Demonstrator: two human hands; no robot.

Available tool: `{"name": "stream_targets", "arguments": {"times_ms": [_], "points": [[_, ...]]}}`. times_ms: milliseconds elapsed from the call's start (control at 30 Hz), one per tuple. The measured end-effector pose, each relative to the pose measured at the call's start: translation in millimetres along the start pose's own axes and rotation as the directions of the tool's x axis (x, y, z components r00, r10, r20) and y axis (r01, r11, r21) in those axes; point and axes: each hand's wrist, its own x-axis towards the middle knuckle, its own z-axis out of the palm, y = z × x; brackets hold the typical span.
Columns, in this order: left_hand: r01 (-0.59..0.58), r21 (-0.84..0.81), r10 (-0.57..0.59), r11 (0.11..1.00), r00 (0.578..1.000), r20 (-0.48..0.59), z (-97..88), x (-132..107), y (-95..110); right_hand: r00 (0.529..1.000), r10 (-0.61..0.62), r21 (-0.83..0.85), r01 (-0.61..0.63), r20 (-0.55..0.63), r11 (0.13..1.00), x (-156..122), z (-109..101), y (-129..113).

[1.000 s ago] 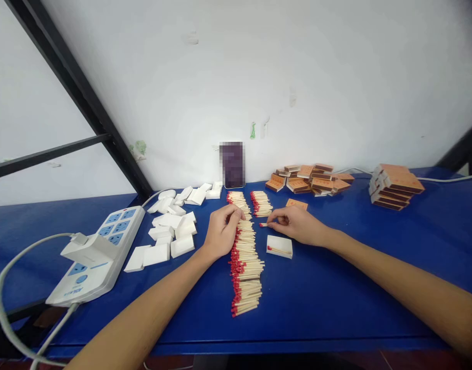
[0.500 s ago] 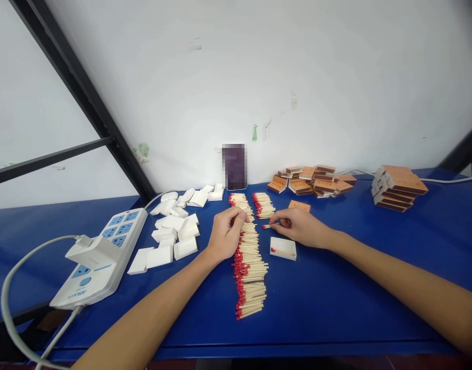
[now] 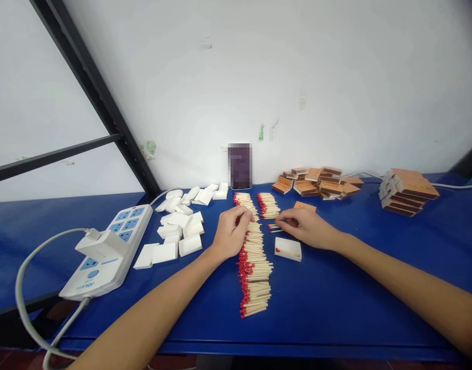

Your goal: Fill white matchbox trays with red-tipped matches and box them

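Observation:
A long row of red-tipped matches (image 3: 254, 262) runs down the middle of the blue table (image 3: 336, 298). My left hand (image 3: 231, 232) rests curled on the upper part of that row, fingertips on the sticks. My right hand (image 3: 306, 227) lies to the right, fingers pinched on a few matches (image 3: 273, 227) whose red heads point left. Just in front of it sits an open white matchbox tray (image 3: 288, 248) with one match inside. A second, shorter bundle of matches (image 3: 267, 205) lies behind my hands.
Several empty white trays (image 3: 174, 231) are scattered at the left, beside a white power strip (image 3: 109, 251) with its cable. Orange matchbox sleeves are piled at the back (image 3: 316, 181) and stacked at the right (image 3: 407, 192). One sleeve (image 3: 304, 206) lies behind my right hand.
The view shifted slightly right. My right hand now pinches a few matches instead of one; my left hand stays on the row.

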Motion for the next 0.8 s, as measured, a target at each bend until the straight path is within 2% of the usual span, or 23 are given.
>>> {"name": "stream_targets", "arguments": {"times_ms": [100, 300, 533, 800], "points": [[-0.002, -0.003, 0.002, 1.0, 1.0, -0.01, 0.2, 0.0, 0.3, 0.999, -0.027, 0.014, 0.026, 0.023, 1.0, -2.0, -1.4, 0.9], [0.001, -0.012, -0.001, 1.0, 1.0, -0.008, 0.7, 0.5, 1.0, 0.989, 0.031, -0.12, -0.048, -0.142, 0.992, -0.9, -0.1, 6.0], [0.048, -0.016, -0.048, 0.999, 0.999, -0.022, 0.0, 1.7, -0.3, 0.999, -0.014, -0.082, 0.01, -0.048, 0.997, 0.8, 2.0, 4.2], [0.061, -0.003, -0.061, 0.998, 0.998, -0.018, -0.1, 2.7, 0.2, 0.998, -0.014, -0.023, 0.013, -0.065, 1.0, 0.9, 0.2, 4.8]]}}
